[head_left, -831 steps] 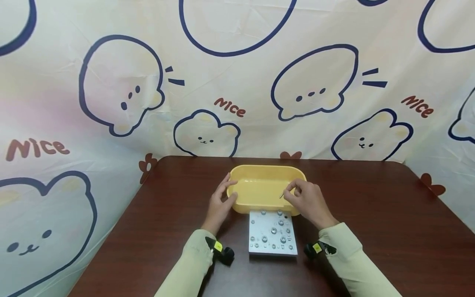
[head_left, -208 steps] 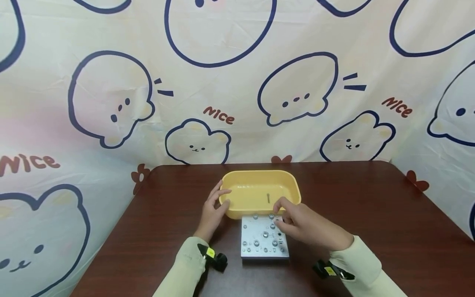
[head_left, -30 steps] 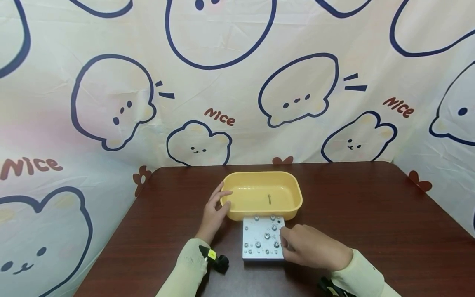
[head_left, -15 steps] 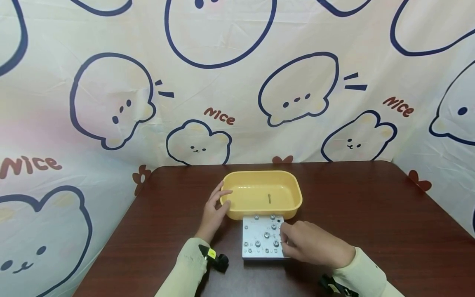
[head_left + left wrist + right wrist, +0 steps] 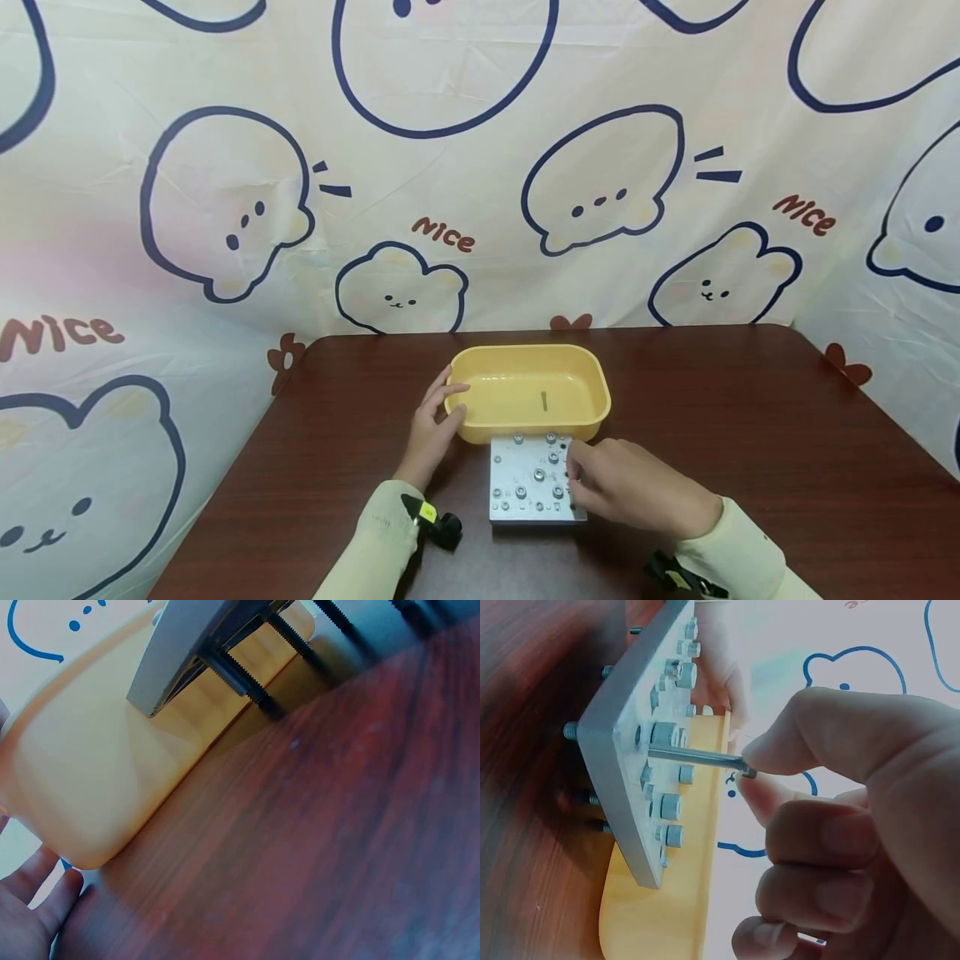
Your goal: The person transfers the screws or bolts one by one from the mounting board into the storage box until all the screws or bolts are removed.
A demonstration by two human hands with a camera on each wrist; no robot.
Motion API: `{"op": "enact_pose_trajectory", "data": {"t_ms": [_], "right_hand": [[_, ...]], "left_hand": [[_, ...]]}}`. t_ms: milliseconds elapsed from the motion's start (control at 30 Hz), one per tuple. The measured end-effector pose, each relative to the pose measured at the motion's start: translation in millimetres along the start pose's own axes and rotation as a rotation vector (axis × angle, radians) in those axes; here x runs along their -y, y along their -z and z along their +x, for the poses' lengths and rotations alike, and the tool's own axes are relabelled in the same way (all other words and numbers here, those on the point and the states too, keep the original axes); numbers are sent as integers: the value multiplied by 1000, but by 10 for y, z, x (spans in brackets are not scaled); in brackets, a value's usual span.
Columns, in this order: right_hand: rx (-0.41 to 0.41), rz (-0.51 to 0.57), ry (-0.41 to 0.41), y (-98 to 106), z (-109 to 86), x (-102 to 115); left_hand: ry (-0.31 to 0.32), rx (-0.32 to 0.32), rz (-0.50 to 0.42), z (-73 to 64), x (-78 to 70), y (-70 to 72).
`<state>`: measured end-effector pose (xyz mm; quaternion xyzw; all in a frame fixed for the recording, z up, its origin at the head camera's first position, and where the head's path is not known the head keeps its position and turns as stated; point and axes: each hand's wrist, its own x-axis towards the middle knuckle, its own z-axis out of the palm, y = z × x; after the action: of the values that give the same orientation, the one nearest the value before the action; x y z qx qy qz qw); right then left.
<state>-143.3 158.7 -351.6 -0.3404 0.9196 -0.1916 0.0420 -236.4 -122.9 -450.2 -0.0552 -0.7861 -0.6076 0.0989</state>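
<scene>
My right hand (image 5: 630,483) pinches a slim metal screw (image 5: 694,756) by its head end between thumb and index finger. In the right wrist view, the screw's far tip meets the face of the silver metal plate (image 5: 604,720), close to its edge; whether it sits in a hole is unclear. Several socket-head screws (image 5: 671,806) of different sizes stand in that plate. Spread, fairly straight fingers of my left hand (image 5: 431,433) rest at the left end of the yellow tray (image 5: 480,429). Inside the tray lies one loose screw (image 5: 544,401).
The plate's near end stands raised off the brown table (image 5: 300,825), with threaded screw ends (image 5: 232,671) sticking out below. Its far edge meets the tray's front wall. A patterned cloth (image 5: 510,183) hangs behind and beside the table.
A loose screw lies in the tray that was not there 27.7 seconds ago. Since then my right hand has come from over the tray to the plate's right side; lately it has shifted slightly.
</scene>
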Motion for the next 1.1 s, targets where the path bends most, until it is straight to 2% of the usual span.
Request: {"op": "enact_pose_trajectory", "data": {"t_ms": [467,667,900,1100], "right_hand": [[-78,-49,40,11,2,4],[-93,-48,21,20,-6,3],[-123,-35,38,29,17,4],[-151,-43,15,49,64,6]], "left_hand": [[-9,-1,-11,6,-24,1],[-16,8,-19,8,-26,-24],[16,-4,-18,-14,-15,-25],[12,-11,-21,-26,-9,-12]]}}
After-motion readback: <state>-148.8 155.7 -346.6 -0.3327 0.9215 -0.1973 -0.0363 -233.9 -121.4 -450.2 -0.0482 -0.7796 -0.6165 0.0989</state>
